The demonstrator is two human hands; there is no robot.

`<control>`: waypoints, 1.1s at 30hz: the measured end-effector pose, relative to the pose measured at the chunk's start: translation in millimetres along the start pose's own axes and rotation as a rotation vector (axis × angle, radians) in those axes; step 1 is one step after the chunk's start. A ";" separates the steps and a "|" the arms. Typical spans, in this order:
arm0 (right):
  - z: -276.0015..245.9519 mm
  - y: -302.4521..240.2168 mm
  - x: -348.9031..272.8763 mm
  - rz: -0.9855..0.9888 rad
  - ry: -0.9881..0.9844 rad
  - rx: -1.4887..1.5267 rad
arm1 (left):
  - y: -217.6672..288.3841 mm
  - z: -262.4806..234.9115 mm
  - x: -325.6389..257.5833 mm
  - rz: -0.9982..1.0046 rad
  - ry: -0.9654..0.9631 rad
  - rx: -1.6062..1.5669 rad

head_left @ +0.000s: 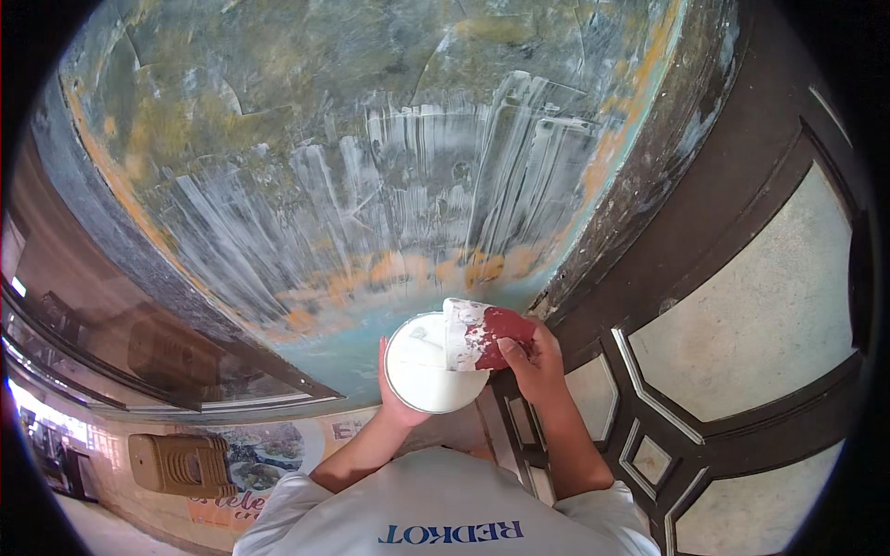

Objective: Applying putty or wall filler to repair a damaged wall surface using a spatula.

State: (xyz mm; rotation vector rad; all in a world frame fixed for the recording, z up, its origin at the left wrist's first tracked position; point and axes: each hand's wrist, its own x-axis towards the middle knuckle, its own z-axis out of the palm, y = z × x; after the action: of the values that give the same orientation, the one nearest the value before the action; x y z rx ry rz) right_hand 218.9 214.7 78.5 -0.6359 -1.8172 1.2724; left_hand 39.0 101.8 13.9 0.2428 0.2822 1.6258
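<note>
My left hand (399, 410) is wrapped around the side of a round tub (434, 410), holding it up in front of my chest. Inside the tub is smooth white paste (422, 378). My right hand (538, 361) grips a red flat spreader (498, 335), its wide end coated with white paste. That coated end lies over the right part of the tub's opening; whether it touches the paste I cannot tell. Beyond both hands rises a grey-green wall (371, 74) with streaky white smears (417, 176) across its lower middle.
Orange and pale turquoise patches (389, 273) run along the wall's lower part. To the right stands a dark-framed door (732, 259) with pale panels. At left are a dark-framed glass window (139, 306), stacked brown plastic chairs (181, 463) and a printed poster (264, 454).
</note>
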 end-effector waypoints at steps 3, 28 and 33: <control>2.2 -7.2 5.8 -0.020 0.017 0.026 | -2.6 2.4 0.1 -0.002 0.003 -0.031; 149.6 -124.4 99.2 -0.414 -0.688 -0.482 | 79.8 -16.5 -105.8 0.309 -0.054 -0.149; 180.6 -169.5 122.2 -0.585 -0.639 -0.741 | 93.4 -30.6 -122.2 0.283 -0.015 -0.188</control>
State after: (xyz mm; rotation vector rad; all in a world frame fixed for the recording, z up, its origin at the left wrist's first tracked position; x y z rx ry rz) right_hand 8.8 152.8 246.8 -0.0068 -2.7640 0.3855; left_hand -50.0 -27.2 16.9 0.1554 0.0840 1.9162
